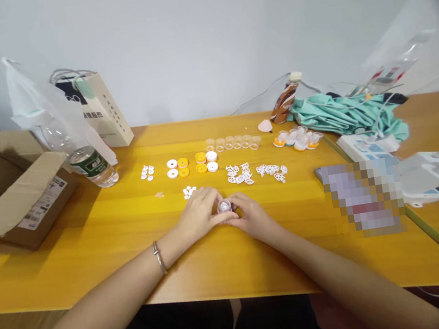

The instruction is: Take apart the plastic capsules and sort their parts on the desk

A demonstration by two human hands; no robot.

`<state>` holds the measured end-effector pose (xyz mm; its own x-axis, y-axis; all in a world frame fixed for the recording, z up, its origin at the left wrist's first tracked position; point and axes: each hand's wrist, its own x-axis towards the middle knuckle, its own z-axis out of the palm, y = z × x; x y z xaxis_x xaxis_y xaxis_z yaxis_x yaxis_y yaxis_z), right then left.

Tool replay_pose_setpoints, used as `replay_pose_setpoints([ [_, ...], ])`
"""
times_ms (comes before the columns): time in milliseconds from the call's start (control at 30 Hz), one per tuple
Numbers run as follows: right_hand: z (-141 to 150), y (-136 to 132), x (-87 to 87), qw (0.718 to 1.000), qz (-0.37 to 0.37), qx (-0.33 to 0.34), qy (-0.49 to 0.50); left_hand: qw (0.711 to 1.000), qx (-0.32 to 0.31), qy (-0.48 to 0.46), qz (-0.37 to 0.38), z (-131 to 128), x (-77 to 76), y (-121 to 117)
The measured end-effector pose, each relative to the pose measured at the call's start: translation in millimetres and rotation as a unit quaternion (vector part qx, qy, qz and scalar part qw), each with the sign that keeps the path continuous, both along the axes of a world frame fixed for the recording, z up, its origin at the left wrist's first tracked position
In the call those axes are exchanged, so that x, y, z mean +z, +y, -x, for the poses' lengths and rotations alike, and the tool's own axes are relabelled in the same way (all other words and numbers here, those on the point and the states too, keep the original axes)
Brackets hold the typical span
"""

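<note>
My left hand (201,214) and my right hand (252,215) meet at the middle of the yellow wooden table (104,247). Both pinch a small clear round cup (224,205) with something white in it. A silver bracelet (159,256) sits on my left wrist. Just beyond my hands lie small white buttons (189,191), flat white gear-like pieces (240,174) and a second pile of them (272,171). Further back are white and yellow discs (192,164), a row of empty clear cups (233,142) and a heap of filled cups (297,139).
An open cardboard box (12,190) and a water bottle (89,162) stand at the left, with a paper bag (104,113) behind. A teal cloth (344,115), a brown drink bottle (286,98), white chargers (427,177) and cables crowd the right.
</note>
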<state>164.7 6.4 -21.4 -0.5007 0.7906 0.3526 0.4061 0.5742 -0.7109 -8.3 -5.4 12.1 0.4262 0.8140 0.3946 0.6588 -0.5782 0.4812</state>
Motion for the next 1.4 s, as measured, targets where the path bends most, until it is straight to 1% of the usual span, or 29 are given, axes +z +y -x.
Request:
replay_pose_setpoints([
  [33,0.0,0.8,-0.9,1.0,-0.001,-0.001,0.002,1.0,-0.021,0.0,0.004,1.2,1.4,-0.3],
  [67,-0.2,1.6,-1.9,1.0,-0.005,-0.005,0.002,0.998,-0.056,-0.001,0.01,2.5,3.1,-0.8],
  [167,-1.0,3.2,-4.2,0.999,-0.018,-0.026,-0.003,0.984,-0.177,-0.016,0.026,5.6,6.3,-2.7],
  [233,-1.3,3.4,-4.3,0.999,-0.02,-0.034,-0.008,0.975,-0.219,-0.026,0.026,6.4,5.1,-2.8],
  [267,-1.3,3.2,-3.8,0.999,-0.018,-0.034,-0.01,0.974,-0.221,-0.029,0.025,6.4,3.7,-2.5],
  [300,-1.1,3.0,-3.1,0.999,-0.017,-0.033,-0.014,0.977,-0.21,-0.03,0.026,6.2,2.3,-2.1],
  [367,-0.6,2.6,-1.4,0.999,-0.016,-0.031,-0.023,0.988,-0.151,-0.025,0.031,5.7,0.6,-1.7],
  [433,-0.2,2.5,-0.4,0.999,-0.016,-0.028,-0.03,0.997,-0.068,-0.026,0.035,5.6,1.6,-2.6],
  [467,-0.1,2.6,-0.4,0.999,-0.015,-0.026,-0.031,0.998,-0.04,-0.032,0.034,5.9,2.9,-3.5],
  [500,-0.1,2.9,-0.7,0.999,-0.014,-0.024,-0.031,0.998,-0.032,-0.041,0.031,6.3,4.5,-4.6],
  [533,-0.2,3.2,-1.4,0.999,-0.012,-0.022,-0.028,0.997,-0.049,-0.045,0.03,6.7,6.0,-5.6],
  [633,-0.4,4.1,-3.8,1.0,-0.006,-0.026,-0.015,0.984,-0.169,-0.035,0.037,6.7,6.9,-7.2],
  [667,-0.4,4.2,-4.2,1.0,-0.004,-0.026,-0.012,0.979,-0.196,-0.032,0.041,6.1,5.6,-7.0],
  [700,-0.3,4.3,-4.2,1.0,-0.003,-0.027,-0.01,0.978,-0.2,-0.035,0.043,5.3,3.7,-6.6],
  [733,-0.2,4.2,-3.9,1.0,-0.003,-0.027,-0.011,0.982,-0.181,-0.042,0.042,4.4,1.6,-6.0],
  [833,0.1,3.7,-1.3,0.999,-0.007,-0.025,-0.019,0.995,-0.07,-0.06,0.037,3.4,-2.8,-4.9],
  [867,0.1,3.6,-0.5,0.999,-0.007,-0.025,-0.02,0.996,-0.047,-0.062,0.039,4.1,-2.8,-5.0],
  [900,0.1,3.4,0.3,1.0,-0.005,-0.023,-0.019,0.996,-0.041,-0.065,0.042,5.3,-2.1,-5.2],
  [967,0.0,3.2,1.2,1.0,0.0,-0.02,-0.018,0.994,-0.069,-0.069,0.053,8.3,0.1,-5.6],
  [1067,0.0,2.8,1.8,0.999,0.004,-0.026,-0.022,0.986,-0.137,-0.067,0.071,10.5,1.2,-4.9],
  [1100,0.1,2.6,2.0,0.999,0.004,-0.032,-0.024,0.985,-0.145,-0.062,0.075,10.1,0.5,-4.3],
  [1133,0.2,2.4,2.2,0.999,0.004,-0.036,-0.026,0.986,-0.138,-0.057,0.076,9.1,-0.6,-3.8],
  [1167,0.3,2.2,2.3,0.999,0.004,-0.038,-0.026,0.989,-0.115,-0.055,0.073,7.9,-1.7,-3.3],
  [1233,0.3,2.1,2.4,0.999,0.005,-0.035,-0.025,0.995,-0.05,-0.061,0.063,5.6,-3.2,-3.2],
  [1267,0.2,2.2,2.2,0.999,0.006,-0.031,-0.024,0.995,-0.028,-0.07,0.058,4.9,-3.2,-3.6],
  [1300,0.0,2.4,1.8,0.999,0.008,-0.027,-0.022,0.995,-0.026,-0.08,0.055,4.7,-2.6,-4.1],
  [1333,-0.2,2.8,1.3,0.999,0.01,-0.025,-0.021,0.994,-0.045,-0.086,0.056,5.0,-1.6,-4.6],
  [1400,-0.5,3.7,-0.2,0.999,0.016,-0.025,-0.02,0.987,-0.123,-0.084,0.065,6.2,0.9,-5.4],
])
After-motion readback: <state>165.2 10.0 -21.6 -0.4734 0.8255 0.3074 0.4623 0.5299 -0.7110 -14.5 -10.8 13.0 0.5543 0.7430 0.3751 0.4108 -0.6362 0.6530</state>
